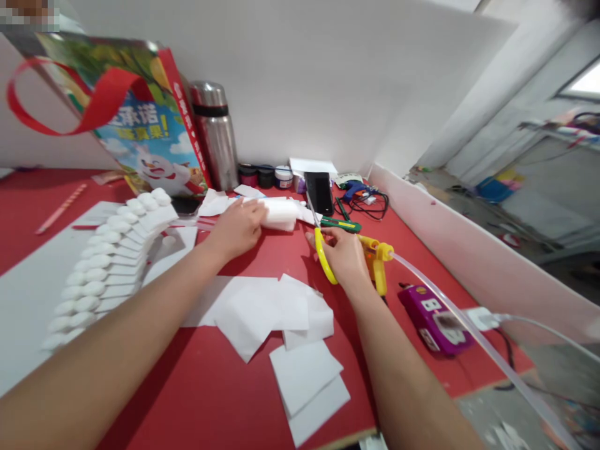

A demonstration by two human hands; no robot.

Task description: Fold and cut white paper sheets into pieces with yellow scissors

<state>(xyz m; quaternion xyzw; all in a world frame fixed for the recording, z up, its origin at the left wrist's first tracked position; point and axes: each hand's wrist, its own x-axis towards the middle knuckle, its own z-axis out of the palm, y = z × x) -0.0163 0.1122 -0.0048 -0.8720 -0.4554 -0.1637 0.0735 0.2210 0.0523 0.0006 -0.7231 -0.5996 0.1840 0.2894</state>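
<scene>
My left hand [238, 226] is closed over the near end of a white roll [282, 214], possibly paper or tissue, lying on the red table. My right hand [345, 253] grips a pair of scissors [323, 255] by the yellow handles; the blades point up and away, close to the roll's right end. Just beyond the right hand lies a green utility knife [341, 224]. A yellow glue gun [379, 275] with a long clear glue stick is partly hidden behind that hand. Cut white paper pieces [262, 306] lie between my forearms.
At left stands a curved row of white pieces with rounded tips [107, 262]. Behind are a gift bag [154, 137], a steel thermos [218, 137], small jars [266, 177] and a phone [319, 192]. A purple power strip [435, 319] sits right, near a low white partition [469, 244].
</scene>
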